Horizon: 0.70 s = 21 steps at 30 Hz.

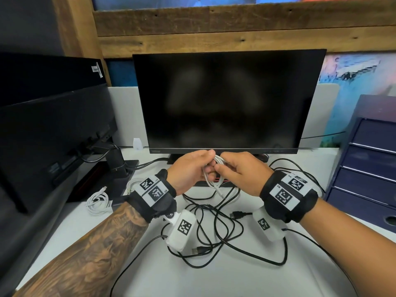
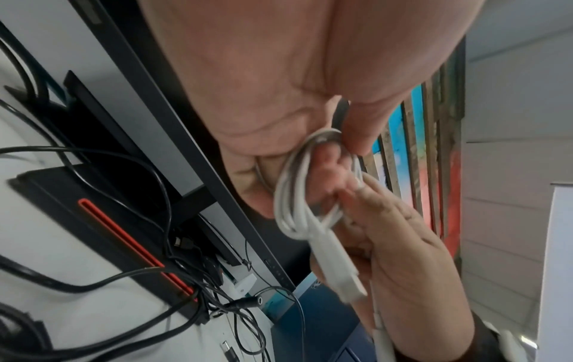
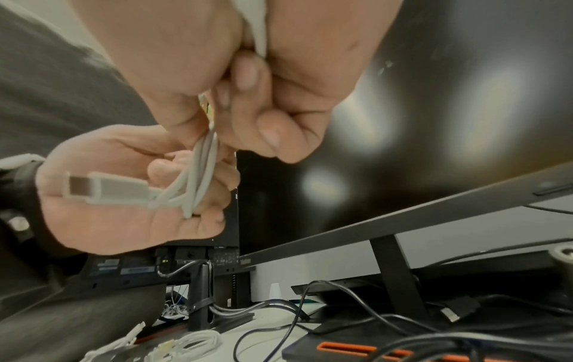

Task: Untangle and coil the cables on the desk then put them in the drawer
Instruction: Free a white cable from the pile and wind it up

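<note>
Both hands meet in front of the monitor, above the desk, around a small coil of white cable [image 1: 214, 170]. My left hand [image 1: 192, 168] holds the coil [image 2: 297, 196] looped round its fingers, with the white USB plug [image 2: 341, 269] sticking out. My right hand [image 1: 233, 168] pinches the same white strands [image 3: 201, 171] from the other side. A tangle of black cables [image 1: 214, 228] lies on the white desk [image 1: 235, 279] under my wrists. Another coiled white cable [image 1: 97, 203] lies at the left. The blue drawer unit [image 1: 368, 163] stands at the right, its drawers closed.
A dark monitor [image 1: 227, 99] stands straight ahead, its base [image 2: 102, 220] with a red stripe under my hands. A second black monitor [image 1: 49, 129] fills the left side. More white cable [image 3: 186, 343] lies by its stand.
</note>
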Tool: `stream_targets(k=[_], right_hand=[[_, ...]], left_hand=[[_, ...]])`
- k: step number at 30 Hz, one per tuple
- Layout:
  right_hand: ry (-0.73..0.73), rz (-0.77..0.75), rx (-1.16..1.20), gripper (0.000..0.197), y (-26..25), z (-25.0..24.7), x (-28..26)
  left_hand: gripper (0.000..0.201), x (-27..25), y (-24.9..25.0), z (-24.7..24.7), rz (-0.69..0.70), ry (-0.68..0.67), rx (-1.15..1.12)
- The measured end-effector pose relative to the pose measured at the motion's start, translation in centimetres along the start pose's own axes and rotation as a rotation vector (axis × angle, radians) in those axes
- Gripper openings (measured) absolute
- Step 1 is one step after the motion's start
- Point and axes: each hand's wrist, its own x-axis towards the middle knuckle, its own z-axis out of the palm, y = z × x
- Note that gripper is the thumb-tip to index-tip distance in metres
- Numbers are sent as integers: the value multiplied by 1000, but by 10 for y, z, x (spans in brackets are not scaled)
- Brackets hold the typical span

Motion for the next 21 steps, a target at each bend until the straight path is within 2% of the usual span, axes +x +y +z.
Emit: stream_targets(k=[3,6,11,14,16,18,21], right_hand=[[-19,-7,38,31,1,2,-1],[-24,-29,52,32,4,-1,-3],[-37,-19,-177,37,6,-4,-1],[-82,62,-81,35,9,-2,-1],[-67,105,20,27,11,-1,0],[0,141,148,11,10,0,1],[136,200,434,12,9,-1,3]], left_hand=[[34,1,-1,1,21,67,100],[37,1,4,-4,1,160,65],[38,2,9,-7,-3,238,35],[39,1,9,-4,-22,228,32],[39,1,9,-1,-32,220,36],[39,0,11,0,-29,216,21],[39,-1,14,-1,-19,219,12]])
